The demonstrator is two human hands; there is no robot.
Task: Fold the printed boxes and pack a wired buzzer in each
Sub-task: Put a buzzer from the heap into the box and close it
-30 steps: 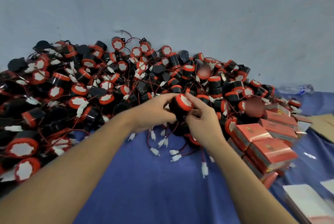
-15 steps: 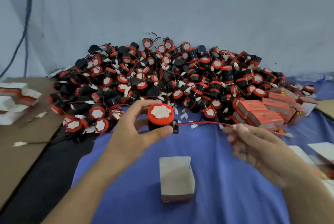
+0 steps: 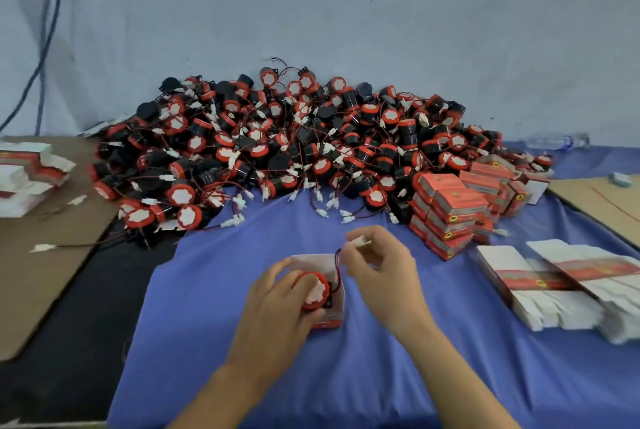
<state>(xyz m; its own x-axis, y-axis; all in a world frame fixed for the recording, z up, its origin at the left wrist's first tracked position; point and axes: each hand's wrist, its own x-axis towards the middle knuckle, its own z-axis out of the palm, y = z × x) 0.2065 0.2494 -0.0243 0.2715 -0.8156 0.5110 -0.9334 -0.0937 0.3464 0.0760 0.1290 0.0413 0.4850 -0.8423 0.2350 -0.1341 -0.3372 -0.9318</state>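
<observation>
An open printed box [image 3: 308, 261] stands on the blue cloth in front of me. My left hand [image 3: 277, 304] grips a black buzzer with a red rim and white face [image 3: 314, 291] and holds it in the box's mouth. My right hand [image 3: 379, 267] pinches the buzzer's white connector [image 3: 360, 241] above the box. The red and black wire [image 3: 337, 264] loops from the connector down to the buzzer.
A big heap of wired buzzers [image 3: 294, 148] fills the back of the table. Closed red boxes [image 3: 453, 210] are stacked at the right. Flat box blanks [image 3: 554, 286] lie at the near right, more blanks [image 3: 24, 176] on cardboard at the left.
My left hand lowered the buzzer from mid-air into the open box. My right hand drew the stretched wire in and now holds the connector just above the box.
</observation>
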